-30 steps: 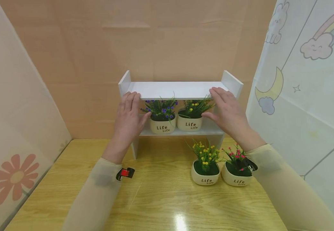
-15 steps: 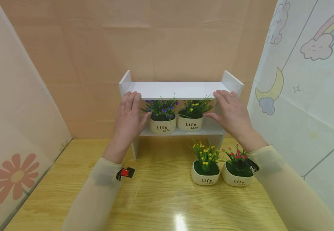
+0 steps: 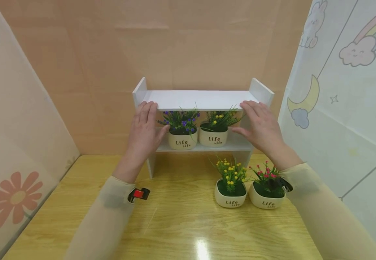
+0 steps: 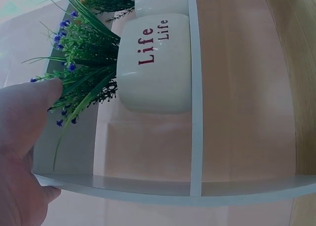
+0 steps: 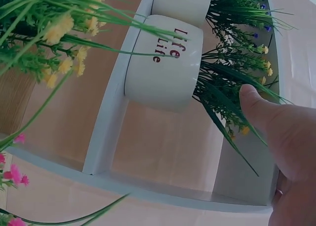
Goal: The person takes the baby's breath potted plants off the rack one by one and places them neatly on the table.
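A white two-tier shelf (image 3: 201, 100) stands on the table. My left hand (image 3: 143, 124) rests its fairly straight fingers on the front edge of the top board at the left corner, thumb spread below it beside the purple flowers. At the right corner my right hand (image 3: 261, 124) touches the same board, its thumb (image 5: 259, 105) near yellow flowers. On the middle board sit two cream pots marked "Life", close together: a purple-flowered potted plant (image 3: 183, 139) at left and a yellow-flowered potted plant (image 3: 213, 136) at right.
On the wooden table (image 3: 175, 220), before the shelf's right leg, stand another yellow-flowered potted plant (image 3: 230, 195) and a pink-flowered potted plant (image 3: 266, 195), partly behind the right wrist strap. A tan backdrop (image 3: 201, 43) rises behind; a patterned sheet (image 3: 344, 108) hangs at right.
My right hand has slid slightly right along the top board's edge. The left hand stays at its corner, and the shelf and pots keep their places.
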Demonstrator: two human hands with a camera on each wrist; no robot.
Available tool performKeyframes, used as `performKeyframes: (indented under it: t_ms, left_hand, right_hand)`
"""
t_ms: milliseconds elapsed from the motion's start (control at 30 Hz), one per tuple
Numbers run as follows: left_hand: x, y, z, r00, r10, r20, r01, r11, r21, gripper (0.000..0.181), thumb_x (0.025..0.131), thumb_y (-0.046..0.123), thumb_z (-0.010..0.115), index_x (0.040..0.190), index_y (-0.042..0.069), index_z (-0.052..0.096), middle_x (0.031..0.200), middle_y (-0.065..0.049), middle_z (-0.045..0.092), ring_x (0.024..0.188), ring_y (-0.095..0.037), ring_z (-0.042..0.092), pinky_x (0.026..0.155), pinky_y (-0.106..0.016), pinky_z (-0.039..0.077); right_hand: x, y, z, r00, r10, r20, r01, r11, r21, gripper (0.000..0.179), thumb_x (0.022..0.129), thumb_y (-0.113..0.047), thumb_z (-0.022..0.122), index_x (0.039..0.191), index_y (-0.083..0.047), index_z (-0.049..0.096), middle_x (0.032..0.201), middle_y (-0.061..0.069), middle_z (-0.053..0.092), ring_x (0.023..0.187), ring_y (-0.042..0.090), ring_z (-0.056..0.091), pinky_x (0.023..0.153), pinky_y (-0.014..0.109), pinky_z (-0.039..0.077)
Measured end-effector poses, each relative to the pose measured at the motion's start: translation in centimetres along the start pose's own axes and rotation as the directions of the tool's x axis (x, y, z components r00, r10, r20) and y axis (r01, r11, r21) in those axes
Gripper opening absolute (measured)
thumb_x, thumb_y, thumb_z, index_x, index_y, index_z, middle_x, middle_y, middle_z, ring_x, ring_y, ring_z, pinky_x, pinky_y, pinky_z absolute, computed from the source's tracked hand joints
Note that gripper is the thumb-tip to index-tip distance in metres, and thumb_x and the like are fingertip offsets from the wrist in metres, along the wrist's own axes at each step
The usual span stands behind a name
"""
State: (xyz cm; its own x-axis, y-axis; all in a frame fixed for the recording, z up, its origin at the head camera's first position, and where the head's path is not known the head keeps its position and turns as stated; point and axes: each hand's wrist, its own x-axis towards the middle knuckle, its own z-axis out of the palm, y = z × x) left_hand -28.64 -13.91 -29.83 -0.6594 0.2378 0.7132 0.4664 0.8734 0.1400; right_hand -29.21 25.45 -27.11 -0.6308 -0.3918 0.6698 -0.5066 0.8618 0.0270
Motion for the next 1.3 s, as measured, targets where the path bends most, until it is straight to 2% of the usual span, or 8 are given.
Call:
performKeyframes:
  t_ms: [200, 400, 767, 1133, 1233, 1300]
  left_hand:
    - [0.0, 0.2, -0.4, 1.0, -0.016, 0.007, 0.016, 0.998, -0.059, 0.086, 0.105, 0.033, 0.08, 0.167, -0.003, 0.033, 0.169, -0.023, 0.035, 0.166, -0.042, 0.016, 0.137, -0.052, 0.015]
    - [-0.8, 0.7, -0.8, 0.999, -0.038, -0.013, 0.036, 0.988, -0.147, 0.09, 0.103, 0.031, 0.082, 0.17, -0.002, 0.03, 0.175, -0.023, 0.029, 0.169, -0.039, 0.011, 0.135, -0.059, 0.015]
    - [-3.3, 1.9, -0.7, 0.995, 0.016, -0.095, -0.034, 0.981, -0.189, 0.093, 0.102, 0.027, 0.083, 0.17, -0.003, 0.027, 0.176, -0.025, 0.026, 0.167, -0.045, 0.014, 0.136, -0.055, 0.014]
    - [-5.8, 2.8, -0.2, 0.993, 0.028, -0.116, -0.055, 0.97, -0.237, 0.099, 0.098, 0.022, 0.087, 0.172, -0.001, 0.026, 0.177, -0.022, 0.028, 0.169, -0.038, 0.012, 0.136, -0.053, 0.014]
    - [-6.4, 2.6, -0.1, 0.995, -0.002, -0.103, -0.026, 0.963, -0.267, 0.1, 0.099, 0.023, 0.086, 0.174, 0.001, 0.022, 0.177, -0.022, 0.028, 0.169, -0.037, 0.012, 0.136, -0.055, 0.016]
    - [-6.8, 2.4, 0.0, 0.997, -0.043, -0.07, 0.021, 0.957, -0.288, 0.102, 0.1, 0.024, 0.085, 0.176, 0.005, 0.018, 0.179, -0.02, 0.027, 0.169, -0.036, 0.013, 0.135, -0.057, 0.018]
  right_hand:
    - [-0.2, 0.3, 0.1, 1.0, -0.004, 0.004, 0.004, 1.0, -0.002, 0.091, 0.085, -0.028, 0.099, 0.156, 0.004, 0.05, 0.157, 0.027, 0.054, 0.148, 0.046, 0.048, 0.136, 0.05, 0.021]
    - [-0.2, 0.4, 0.2, 1.0, -0.005, 0.002, 0.005, 1.0, -0.004, 0.093, 0.085, -0.027, 0.099, 0.157, 0.004, 0.048, 0.158, 0.027, 0.052, 0.149, 0.046, 0.046, 0.136, 0.05, 0.018]
    - [-0.3, 0.3, 0.2, 1.0, 0.0, -0.001, 0.0, 1.0, -0.009, 0.094, 0.085, -0.027, 0.099, 0.158, 0.005, 0.047, 0.158, 0.028, 0.051, 0.15, 0.047, 0.045, 0.137, 0.049, 0.015]
    - [-0.4, 0.3, 0.6, 1.0, -0.003, -0.014, 0.003, 1.0, -0.011, 0.096, 0.084, -0.027, 0.1, 0.157, 0.005, 0.047, 0.157, 0.029, 0.052, 0.148, 0.047, 0.046, 0.137, 0.048, 0.014]
    - [-0.4, 0.3, 0.6, 1.0, -0.011, -0.017, 0.011, 1.0, -0.012, 0.096, 0.084, -0.028, 0.1, 0.157, 0.005, 0.047, 0.156, 0.029, 0.052, 0.148, 0.048, 0.046, 0.137, 0.048, 0.015]
    - [-0.3, 0.3, 0.6, 1.0, -0.015, -0.019, 0.015, 1.0, -0.015, 0.096, 0.084, -0.028, 0.1, 0.157, 0.005, 0.047, 0.156, 0.029, 0.052, 0.148, 0.048, 0.046, 0.137, 0.048, 0.015]
